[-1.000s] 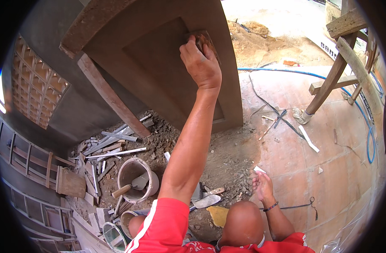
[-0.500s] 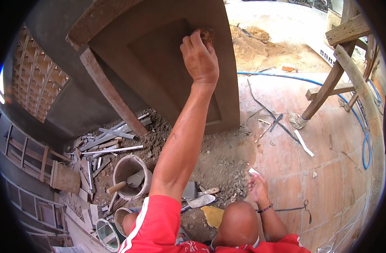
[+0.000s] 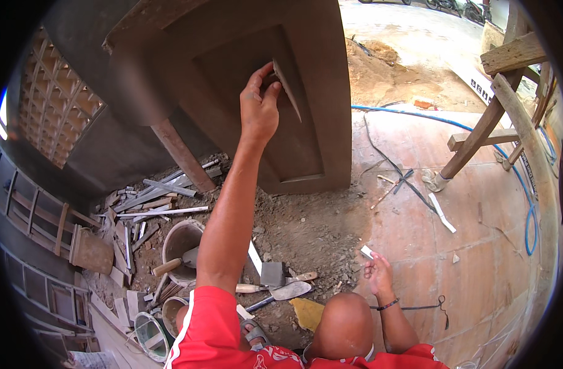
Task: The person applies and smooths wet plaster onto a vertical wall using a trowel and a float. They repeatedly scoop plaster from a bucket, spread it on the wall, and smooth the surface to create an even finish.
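My left hand reaches up to a grey plastered panel with a recessed rectangle. Its thumb and fingers close on a flat trowel, seen nearly edge-on as a thin blade tilted over the recess. Whether the blade touches the plaster, I cannot tell. Beside my bent right knee, my right hand, a dark bracelet on its wrist, is low over the tiles with curled fingers. A small white piece shows at its fingertips and looks pinched there.
Buckets stand at lower left beside wood and metal scraps. A pointing trowel and a grey block lie on dirt before me. A slanting prop stands left of the panel; a wooden trestle and blue hose are right.
My left hand has moved down and left from the panel's upper right, turning the trowel from face-on to edge-on. The right hand stays nearly in place. The view has shifted slightly.
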Tool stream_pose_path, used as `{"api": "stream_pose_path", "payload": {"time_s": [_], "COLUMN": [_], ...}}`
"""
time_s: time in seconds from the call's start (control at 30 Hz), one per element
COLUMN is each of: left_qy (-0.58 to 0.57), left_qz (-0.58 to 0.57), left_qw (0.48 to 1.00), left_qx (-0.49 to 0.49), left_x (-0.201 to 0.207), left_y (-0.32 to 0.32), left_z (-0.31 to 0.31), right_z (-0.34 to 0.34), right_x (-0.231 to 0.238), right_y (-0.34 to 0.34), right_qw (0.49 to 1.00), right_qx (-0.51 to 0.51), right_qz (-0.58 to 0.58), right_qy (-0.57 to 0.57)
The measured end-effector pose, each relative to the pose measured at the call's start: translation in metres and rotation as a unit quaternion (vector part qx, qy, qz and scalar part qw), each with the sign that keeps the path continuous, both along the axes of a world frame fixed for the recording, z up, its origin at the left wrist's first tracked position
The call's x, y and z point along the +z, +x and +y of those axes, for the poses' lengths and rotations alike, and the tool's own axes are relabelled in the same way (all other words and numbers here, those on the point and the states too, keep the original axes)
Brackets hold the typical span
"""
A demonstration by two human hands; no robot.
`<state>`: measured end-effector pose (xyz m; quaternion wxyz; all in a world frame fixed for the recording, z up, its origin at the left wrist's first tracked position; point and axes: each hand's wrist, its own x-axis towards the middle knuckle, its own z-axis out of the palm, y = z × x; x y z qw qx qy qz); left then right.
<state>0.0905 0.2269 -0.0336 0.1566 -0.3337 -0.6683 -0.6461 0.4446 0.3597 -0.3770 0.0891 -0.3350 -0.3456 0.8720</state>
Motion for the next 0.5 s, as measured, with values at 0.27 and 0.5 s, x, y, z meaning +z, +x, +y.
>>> {"api": "stream_pose_path", "payload": {"time_s": [0.27, 0.5], "left_qy": [-0.057, -0.083], "left_qz": [0.036, 0.051], "left_qw": [0.998, 0.995], "left_qx": [-0.012, 0.009], "left_x": [0.031, 0.019], "left_y": [-0.014, -0.004], "left_z": [0.007, 0.017], "right_z": [-0.012, -0.018], "right_x": [0.011, 0.000], "right_y": [-0.012, -0.011], "right_qw": [1.000, 1.000], "right_qx": [0.010, 0.012], "right_qz": [-0.006, -0.008], "right_qy": [-0.021, -0.019]}}
